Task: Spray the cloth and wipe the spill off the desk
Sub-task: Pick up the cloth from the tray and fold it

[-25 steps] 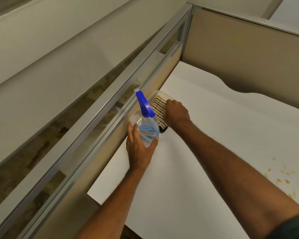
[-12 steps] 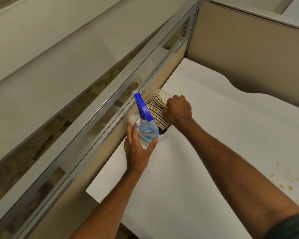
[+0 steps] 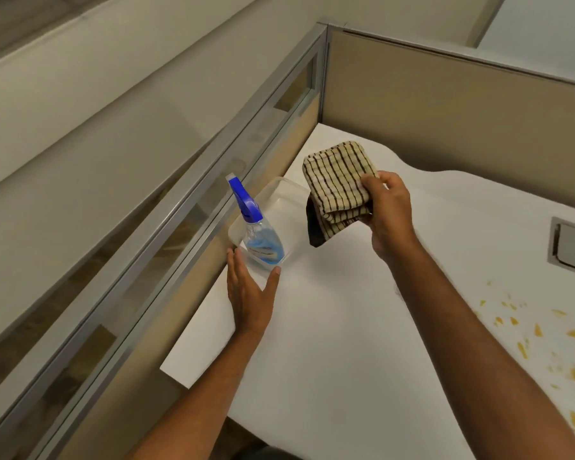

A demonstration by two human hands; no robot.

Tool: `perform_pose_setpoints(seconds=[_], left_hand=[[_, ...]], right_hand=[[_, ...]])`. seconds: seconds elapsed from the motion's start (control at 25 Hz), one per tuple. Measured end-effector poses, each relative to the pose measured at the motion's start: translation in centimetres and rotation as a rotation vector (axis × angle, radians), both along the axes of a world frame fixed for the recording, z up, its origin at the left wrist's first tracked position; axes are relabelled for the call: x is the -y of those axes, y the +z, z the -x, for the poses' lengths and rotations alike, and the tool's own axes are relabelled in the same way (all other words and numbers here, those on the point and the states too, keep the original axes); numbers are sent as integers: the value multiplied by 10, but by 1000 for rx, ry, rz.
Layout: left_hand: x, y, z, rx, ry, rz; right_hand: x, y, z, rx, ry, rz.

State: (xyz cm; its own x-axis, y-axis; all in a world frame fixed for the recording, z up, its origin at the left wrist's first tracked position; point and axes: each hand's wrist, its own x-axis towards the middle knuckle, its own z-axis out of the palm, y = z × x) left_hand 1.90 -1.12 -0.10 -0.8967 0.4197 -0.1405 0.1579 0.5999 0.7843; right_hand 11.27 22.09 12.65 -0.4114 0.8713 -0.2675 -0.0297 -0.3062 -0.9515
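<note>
Soft, even indoor light with a warm yellowish cast falls from above, leaving the white desk (image 3: 346, 343) bright but not glaring, with only faint shadows beneath the forearms. The wide lens bends the straight rail of the partition (image 3: 166, 234) toward the picture's edges. Focus is slightly soft throughout, and the yellow spill (image 3: 538, 330) at right looks smeared.
</note>
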Motion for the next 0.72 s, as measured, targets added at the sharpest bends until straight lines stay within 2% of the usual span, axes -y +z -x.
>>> perform_pose_setpoints(seconds=[0.16, 0.32, 0.36, 0.44, 0.56, 0.64, 0.72], left_hand=[[23, 12, -51, 88, 57, -15], [33, 56, -79, 416, -69, -257], [32, 72, -77, 442, -150, -305], [29, 104, -67, 357, -408, -321], [23, 142, -55, 149, -818, -222], [23, 154, -55, 181, -856, -260], [24, 159, -61, 274, -727, -317]], right_hand=[[30, -5, -64, -199, 31, 384], [78, -8, -105, -321, 143, 672], [90, -9, -112, -335, 155, 728], [109, -13, -124, -282, 177, 774], [129, -13, -134, -215, 302, 824], [141, -5, -135, -231, 379, 893], [145, -9, -137, -240, 419, 842]])
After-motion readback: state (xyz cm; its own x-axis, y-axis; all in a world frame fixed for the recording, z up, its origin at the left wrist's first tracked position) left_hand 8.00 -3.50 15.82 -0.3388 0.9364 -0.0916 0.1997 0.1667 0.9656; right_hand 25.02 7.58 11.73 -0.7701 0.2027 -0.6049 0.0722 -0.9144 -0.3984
